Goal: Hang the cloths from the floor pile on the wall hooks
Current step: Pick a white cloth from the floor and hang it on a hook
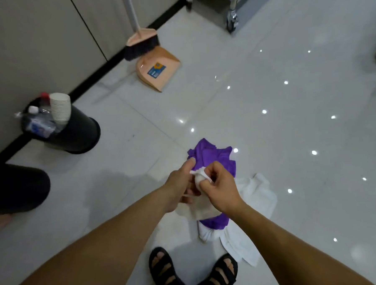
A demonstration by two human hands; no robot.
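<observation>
Both the left hand (182, 182) and the right hand (219, 184) pinch 1 white cloth (202, 201) between them, above the purple-and-white floor pile (254, 195) just beyond the 2 sandals (167, 272).

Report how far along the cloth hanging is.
Done: nothing shows; no hooks or hung cloths are in view. In hand: the left hand and right hand both grip a white cloth. Left: the purple cloth and white towels on the floor.
</observation>
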